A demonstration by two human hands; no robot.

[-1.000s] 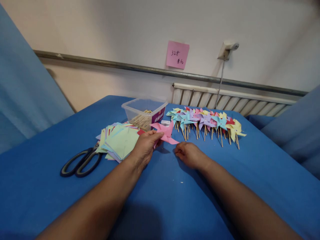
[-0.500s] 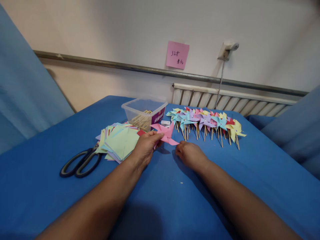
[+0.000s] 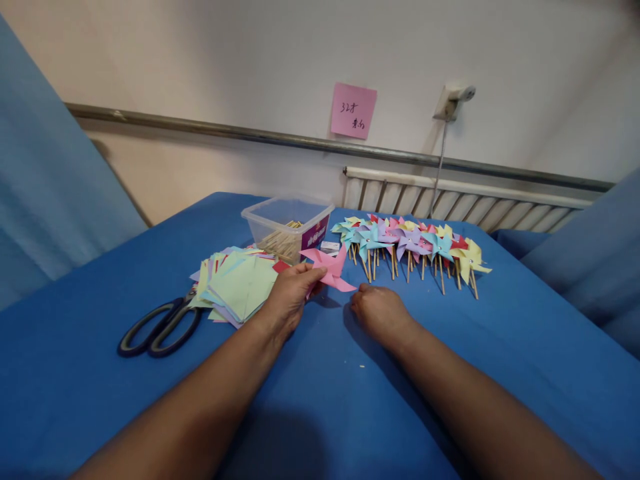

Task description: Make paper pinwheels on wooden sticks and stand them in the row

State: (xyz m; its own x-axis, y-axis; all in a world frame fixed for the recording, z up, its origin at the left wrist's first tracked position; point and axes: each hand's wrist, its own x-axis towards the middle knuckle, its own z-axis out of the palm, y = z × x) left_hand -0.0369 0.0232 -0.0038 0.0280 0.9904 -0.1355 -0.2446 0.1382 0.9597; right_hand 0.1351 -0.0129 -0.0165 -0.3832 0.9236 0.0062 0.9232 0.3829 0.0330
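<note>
A pink paper pinwheel (image 3: 334, 267), its points folded in, is pinched between the thumb and fingers of my left hand (image 3: 296, 288). Close to its right tip, my right hand (image 3: 379, 309) rests low over the blue cloth with its fingers curled in. Whatever those fingers may hold is hidden from me. Just behind the pinwheel stands a clear plastic tub (image 3: 287, 217) holding wooden sticks (image 3: 284, 241). A small white box (image 3: 330, 247) sits beside the tub. To the left of my left hand lies a stack of coloured paper squares (image 3: 243, 283).
Dark-handled scissors (image 3: 159, 327) lie left, their blades under the paper. Several finished pinwheels on sticks (image 3: 410, 243) are lined up at the back right. The blue cloth (image 3: 320, 407) covers the table. Behind are a radiator (image 3: 465, 200) and a metal rail (image 3: 240, 137).
Hardly anything differs. My right hand has turned slightly, its fingers tucked further out of sight. The pinwheel stays in my left hand.
</note>
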